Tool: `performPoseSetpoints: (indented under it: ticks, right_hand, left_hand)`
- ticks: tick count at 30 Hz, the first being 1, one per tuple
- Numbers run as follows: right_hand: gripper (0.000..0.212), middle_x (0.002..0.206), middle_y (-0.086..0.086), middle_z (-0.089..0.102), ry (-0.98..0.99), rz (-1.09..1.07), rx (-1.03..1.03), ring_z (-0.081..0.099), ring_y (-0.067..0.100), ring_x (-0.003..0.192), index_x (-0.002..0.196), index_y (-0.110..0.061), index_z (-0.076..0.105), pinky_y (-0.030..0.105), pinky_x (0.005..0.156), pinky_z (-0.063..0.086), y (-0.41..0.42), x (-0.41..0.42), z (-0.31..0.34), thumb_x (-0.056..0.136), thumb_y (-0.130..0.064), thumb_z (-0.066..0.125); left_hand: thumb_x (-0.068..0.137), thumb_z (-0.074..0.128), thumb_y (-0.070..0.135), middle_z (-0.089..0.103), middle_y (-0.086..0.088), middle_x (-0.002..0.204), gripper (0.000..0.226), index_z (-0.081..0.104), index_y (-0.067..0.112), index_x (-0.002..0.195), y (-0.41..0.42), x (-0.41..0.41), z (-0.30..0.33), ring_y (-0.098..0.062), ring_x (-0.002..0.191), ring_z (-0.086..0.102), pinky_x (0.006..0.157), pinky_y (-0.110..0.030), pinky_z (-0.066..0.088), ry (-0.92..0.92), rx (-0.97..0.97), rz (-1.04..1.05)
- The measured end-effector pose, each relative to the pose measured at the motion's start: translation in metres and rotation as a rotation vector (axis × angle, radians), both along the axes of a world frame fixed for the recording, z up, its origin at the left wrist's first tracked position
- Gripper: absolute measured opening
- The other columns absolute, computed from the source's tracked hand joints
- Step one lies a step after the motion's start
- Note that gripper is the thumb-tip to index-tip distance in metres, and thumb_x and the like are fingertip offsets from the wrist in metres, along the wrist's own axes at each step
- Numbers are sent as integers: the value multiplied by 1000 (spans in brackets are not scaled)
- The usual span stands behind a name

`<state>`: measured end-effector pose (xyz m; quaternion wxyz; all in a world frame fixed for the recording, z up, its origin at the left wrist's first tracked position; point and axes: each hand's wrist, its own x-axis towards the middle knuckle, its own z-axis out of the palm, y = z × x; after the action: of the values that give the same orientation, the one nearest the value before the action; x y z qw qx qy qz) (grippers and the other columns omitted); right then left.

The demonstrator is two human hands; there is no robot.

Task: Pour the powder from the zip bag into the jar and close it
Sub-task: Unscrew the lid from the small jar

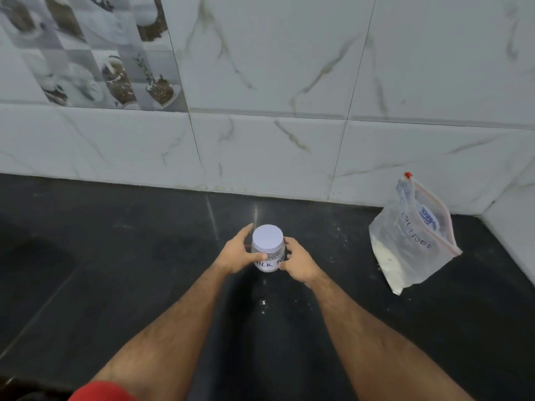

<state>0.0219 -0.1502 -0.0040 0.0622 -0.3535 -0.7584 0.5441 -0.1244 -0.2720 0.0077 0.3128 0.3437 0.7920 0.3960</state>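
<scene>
A small clear jar (267, 257) with a white lid (267, 238) on top and a handwritten label stands upright on the black counter (115, 256). My left hand (240, 253) wraps its left side and my right hand (298, 263) touches its right side. A clear zip bag (411, 241) with a red slider and white powder in its lower corner leans by the wall at the right, well apart from both hands.
A white marble-pattern tiled wall (289, 140) runs along the back of the counter and turns a corner at the far right. A few specks of spilled powder (263, 303) lie on the counter below the jar.
</scene>
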Motion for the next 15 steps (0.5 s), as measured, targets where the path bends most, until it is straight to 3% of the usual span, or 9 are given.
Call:
performPoseSetpoints:
  ticks: [4,7,10,15]
  right_hand:
    - [69,128,-2,58,20,-25,-4,54,14,115,142,-13,46,31,102,47,-3,-1,1,81,9,69]
    - [73,128,-8,57,68,-18,-3,49,8,118,143,-16,47,24,98,42,-3,8,3,80,1,77]
    - [70,123,-13,61,147,-29,-17,57,9,118,135,-23,52,18,90,45,-1,17,5,75,-7,84]
    - [80,123,-7,65,278,-101,-157,66,14,110,135,-28,44,33,89,59,-9,23,11,70,-16,89]
  left_hand:
    - [70,87,20,56,3,138,92,38,22,149,8,-2,-5,-20,124,57,107,-37,46,38,17,11]
    - [68,89,23,63,11,116,70,55,27,129,9,-5,-1,-14,113,61,94,-29,50,34,76,37]
    - [72,85,34,68,7,110,52,59,27,117,12,-7,15,-14,101,66,77,-32,55,-77,41,-12]
    - [77,77,51,75,-4,101,53,55,18,112,19,4,33,-17,80,71,67,-34,56,-154,-31,-68]
